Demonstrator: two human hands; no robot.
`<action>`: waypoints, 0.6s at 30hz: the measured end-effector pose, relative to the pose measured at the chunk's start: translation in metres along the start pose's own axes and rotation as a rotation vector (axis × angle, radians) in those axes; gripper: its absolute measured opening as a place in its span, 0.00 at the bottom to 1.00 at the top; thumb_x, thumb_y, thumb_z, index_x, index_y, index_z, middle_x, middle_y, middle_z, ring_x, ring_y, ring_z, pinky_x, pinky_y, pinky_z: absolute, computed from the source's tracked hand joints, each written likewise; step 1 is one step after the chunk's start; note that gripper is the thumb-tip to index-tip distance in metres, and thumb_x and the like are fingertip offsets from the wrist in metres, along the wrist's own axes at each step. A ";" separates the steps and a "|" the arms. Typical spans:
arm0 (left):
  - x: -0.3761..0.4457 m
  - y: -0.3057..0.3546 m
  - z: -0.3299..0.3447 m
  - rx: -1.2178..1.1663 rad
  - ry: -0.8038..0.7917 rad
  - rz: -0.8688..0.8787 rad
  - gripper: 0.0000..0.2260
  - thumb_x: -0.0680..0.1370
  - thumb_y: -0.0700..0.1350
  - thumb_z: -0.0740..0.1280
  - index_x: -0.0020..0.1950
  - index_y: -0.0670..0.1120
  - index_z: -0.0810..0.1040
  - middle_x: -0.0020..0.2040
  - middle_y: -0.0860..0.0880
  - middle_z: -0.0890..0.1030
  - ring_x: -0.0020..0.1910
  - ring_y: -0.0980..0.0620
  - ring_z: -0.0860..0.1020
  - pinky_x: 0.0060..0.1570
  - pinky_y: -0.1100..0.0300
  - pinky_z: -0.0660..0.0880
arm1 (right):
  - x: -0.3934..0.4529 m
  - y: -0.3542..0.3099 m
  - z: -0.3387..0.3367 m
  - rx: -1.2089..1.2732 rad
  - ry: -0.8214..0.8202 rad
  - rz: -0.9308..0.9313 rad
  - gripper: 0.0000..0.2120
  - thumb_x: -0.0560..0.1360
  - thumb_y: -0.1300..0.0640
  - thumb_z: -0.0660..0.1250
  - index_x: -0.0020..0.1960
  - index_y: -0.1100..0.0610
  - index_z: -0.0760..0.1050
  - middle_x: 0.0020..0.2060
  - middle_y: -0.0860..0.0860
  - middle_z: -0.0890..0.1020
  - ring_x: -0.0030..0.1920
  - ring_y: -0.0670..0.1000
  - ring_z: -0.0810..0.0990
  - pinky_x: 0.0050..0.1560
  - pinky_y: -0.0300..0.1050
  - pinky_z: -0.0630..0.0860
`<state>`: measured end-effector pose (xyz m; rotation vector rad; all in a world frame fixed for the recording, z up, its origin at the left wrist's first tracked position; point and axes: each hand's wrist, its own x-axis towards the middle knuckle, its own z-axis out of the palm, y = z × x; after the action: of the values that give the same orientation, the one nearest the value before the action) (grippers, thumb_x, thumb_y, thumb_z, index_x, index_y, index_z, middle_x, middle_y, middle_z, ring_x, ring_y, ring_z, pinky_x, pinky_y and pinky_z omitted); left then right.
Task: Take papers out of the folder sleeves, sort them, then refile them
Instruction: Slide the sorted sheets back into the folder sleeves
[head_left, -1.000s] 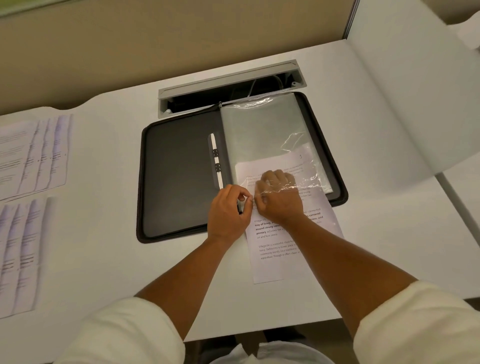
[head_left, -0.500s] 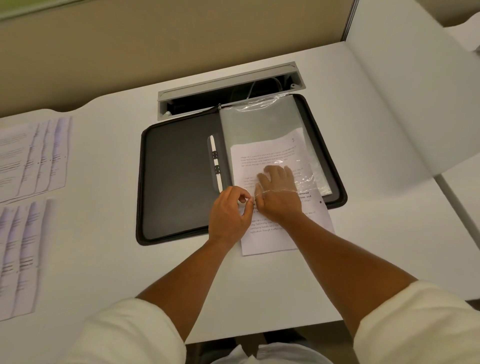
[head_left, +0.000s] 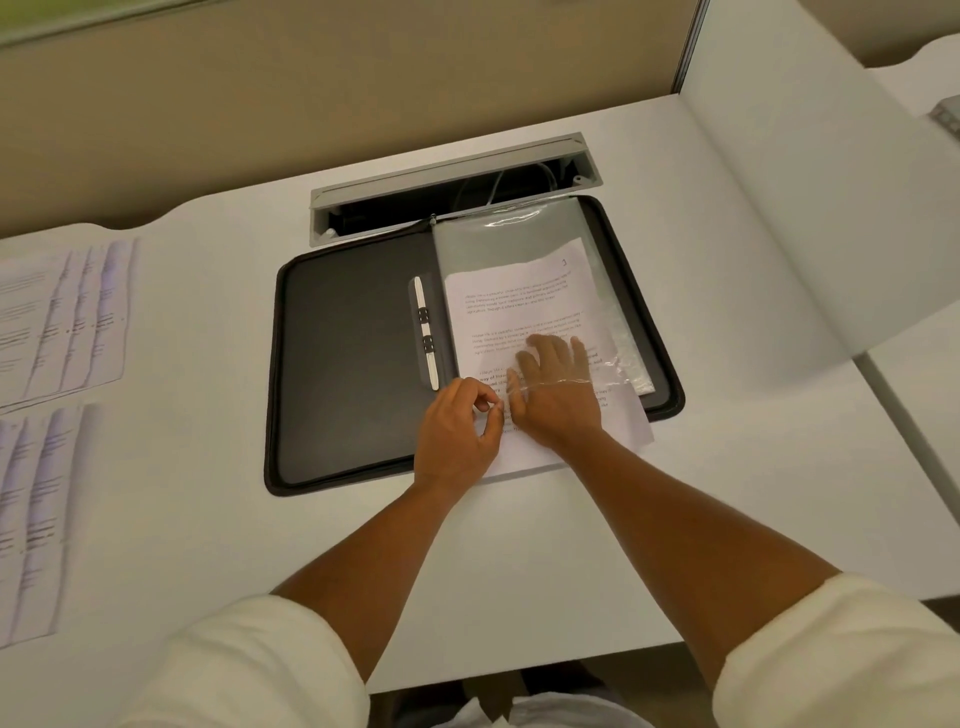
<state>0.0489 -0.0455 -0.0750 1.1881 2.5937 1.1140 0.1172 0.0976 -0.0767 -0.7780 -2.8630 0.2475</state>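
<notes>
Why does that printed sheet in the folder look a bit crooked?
The printed sheet sits only partly inside the clear sleeve, tilted, its near end sticking out past the folder edge. The right hand lies inside the sleeve on it; the left hand pinches the sleeve's edge.

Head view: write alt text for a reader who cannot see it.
A right hand, fingers flat inside a clear sleeve, pushes a printed sheet into it while the left hand pinches the sleeve's open edge. The sleeve lies in an open black zip folder on a white desk; more sheets lie far left.
</notes>
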 end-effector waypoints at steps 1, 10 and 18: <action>0.000 0.000 0.000 -0.005 -0.002 -0.002 0.05 0.79 0.48 0.69 0.50 0.48 0.77 0.46 0.56 0.75 0.44 0.57 0.73 0.46 0.67 0.72 | -0.004 0.002 0.000 0.010 0.078 0.002 0.19 0.80 0.48 0.56 0.57 0.57 0.79 0.58 0.58 0.79 0.58 0.60 0.78 0.65 0.61 0.70; 0.000 -0.002 0.000 -0.020 0.004 -0.009 0.06 0.79 0.48 0.70 0.50 0.48 0.76 0.47 0.54 0.77 0.45 0.57 0.74 0.47 0.66 0.75 | -0.007 -0.001 0.006 0.040 0.001 0.020 0.26 0.80 0.45 0.50 0.67 0.59 0.75 0.65 0.57 0.77 0.67 0.61 0.73 0.70 0.66 0.65; 0.000 -0.002 -0.001 -0.034 0.007 -0.024 0.06 0.79 0.49 0.70 0.50 0.48 0.76 0.48 0.55 0.77 0.44 0.57 0.74 0.46 0.70 0.72 | -0.007 0.002 0.004 0.002 -0.008 0.024 0.29 0.78 0.42 0.48 0.68 0.57 0.73 0.68 0.58 0.74 0.69 0.62 0.71 0.71 0.69 0.60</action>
<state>0.0476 -0.0468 -0.0753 1.1448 2.5763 1.1544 0.1229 0.0954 -0.0819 -0.8130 -2.8625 0.2569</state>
